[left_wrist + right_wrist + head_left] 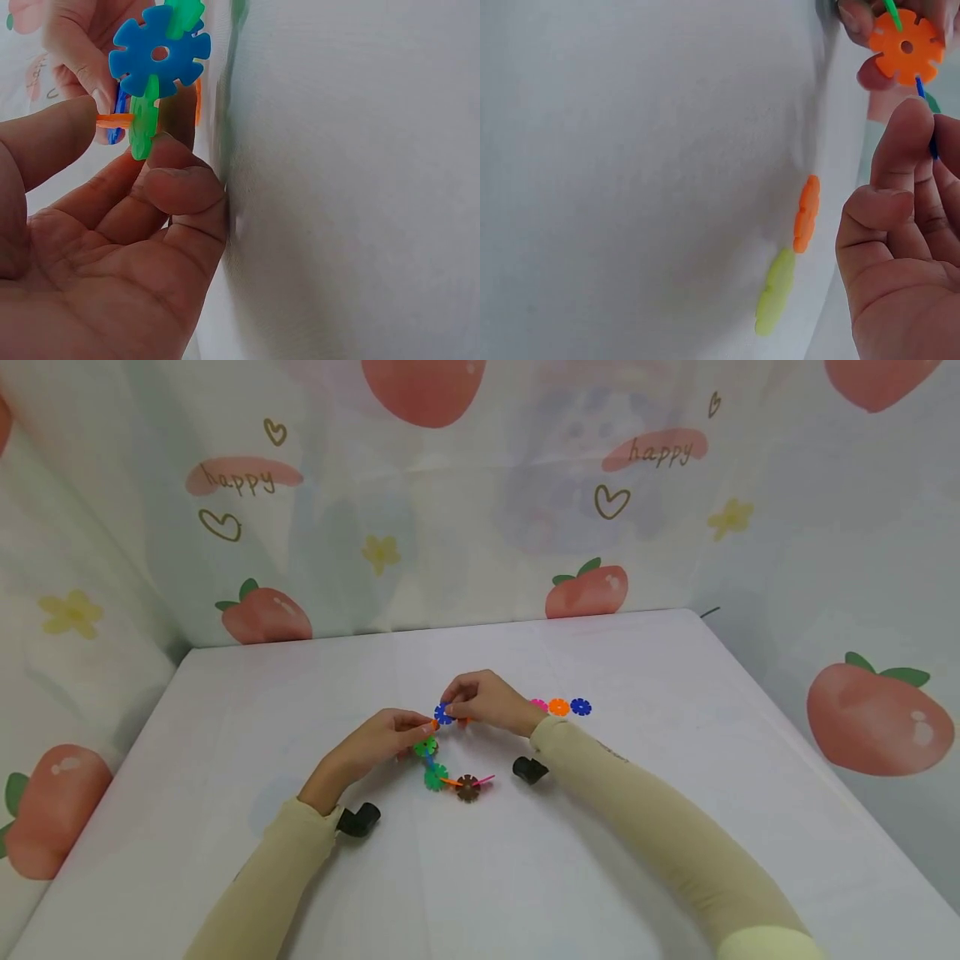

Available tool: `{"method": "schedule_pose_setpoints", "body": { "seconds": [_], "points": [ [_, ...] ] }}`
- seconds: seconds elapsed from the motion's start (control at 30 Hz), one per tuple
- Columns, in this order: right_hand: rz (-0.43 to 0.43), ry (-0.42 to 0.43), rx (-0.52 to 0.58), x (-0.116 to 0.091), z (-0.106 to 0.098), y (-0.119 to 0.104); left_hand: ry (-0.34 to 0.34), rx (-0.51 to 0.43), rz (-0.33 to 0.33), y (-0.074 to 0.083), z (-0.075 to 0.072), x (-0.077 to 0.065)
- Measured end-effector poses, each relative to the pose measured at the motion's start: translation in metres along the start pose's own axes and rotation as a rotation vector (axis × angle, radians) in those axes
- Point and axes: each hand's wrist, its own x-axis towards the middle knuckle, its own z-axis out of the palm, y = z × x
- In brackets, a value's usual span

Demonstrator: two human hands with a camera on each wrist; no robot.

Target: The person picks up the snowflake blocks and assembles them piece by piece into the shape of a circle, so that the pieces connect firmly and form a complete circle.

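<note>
My left hand (375, 743) pinches an orange snowflake disc (889, 49) at the near end of a linked chain. Between my right hand's (487, 700) thumb and fingers is a dark blue snowflake disc (441, 714). In the right wrist view its edge meets a slot of the orange disc; how deep it sits cannot be seen. From the orange disc the chain curves down through a green disc (142, 127), a lighter blue disc (135, 56), another green disc (436, 777), an orange one, a brown disc (468, 789) and a pink disc (486, 779).
Beyond my right wrist lies a row with pink (538, 704), orange (558, 707) and blue (581, 707) discs. A loose orange disc (806, 214) and a yellow-green disc (774, 292) lie on the white table (480, 877). A patterned curtain (465, 527) hangs behind and at both sides.
</note>
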Motion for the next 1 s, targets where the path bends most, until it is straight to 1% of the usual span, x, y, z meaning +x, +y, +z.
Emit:
{"method": "schedule_pose_setpoints", "body": {
  "seconds": [0.4, 0.5, 0.6, 0.87, 1.0],
  "points": [
    [0.030, -0.008, 0.002, -0.001, 0.006, -0.002, 0.007, -0.006, 0.005, -0.002, 0.000, 0.000],
    [0.023, -0.009, 0.003, -0.002, 0.007, -0.002, 0.015, -0.003, -0.005, -0.002, 0.001, 0.000],
    [0.015, -0.012, 0.016, -0.002, 0.010, -0.003, 0.023, 0.000, -0.001, -0.002, 0.002, 0.000],
    [0.017, 0.026, 0.041, -0.005, 0.016, -0.005, 0.053, 0.009, 0.013, -0.003, 0.006, 0.002],
    [0.015, 0.033, 0.027, -0.005, 0.020, -0.005, 0.062, 0.016, 0.014, -0.003, 0.007, 0.002]
  ]
}}
